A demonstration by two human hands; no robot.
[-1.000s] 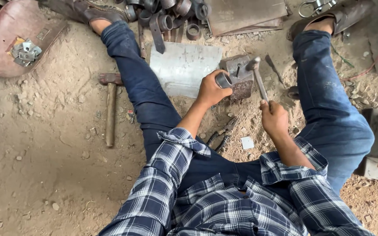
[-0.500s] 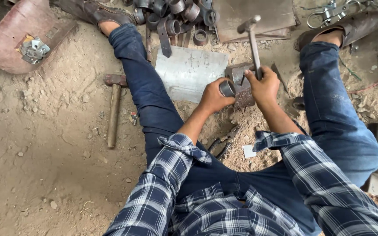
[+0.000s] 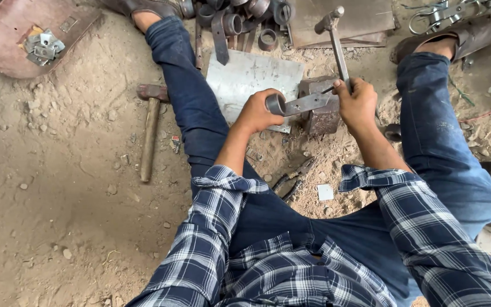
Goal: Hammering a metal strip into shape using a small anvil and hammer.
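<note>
I sit on sandy ground with my legs spread. My left hand (image 3: 259, 111) grips a bent metal strap with a ring-shaped end (image 3: 296, 104), holding it flat across the top of a small steel block (image 3: 320, 116). A hammer (image 3: 336, 42) is in my right hand (image 3: 359, 102), its handle upright and its head raised above the block. Just behind the block lies a flat metal sheet (image 3: 254, 77).
A second hammer with a wooden handle (image 3: 149, 131) lies on the dirt to the left. Pliers (image 3: 294, 177) lie between my legs. Several curved metal straps (image 3: 234, 20) are piled ahead, with a rusty pan of small parts (image 3: 29, 34) at top left.
My right hand has swung the hammer up from a low tilt by the block to a raised position. My left hand kept the strap on the block.
</note>
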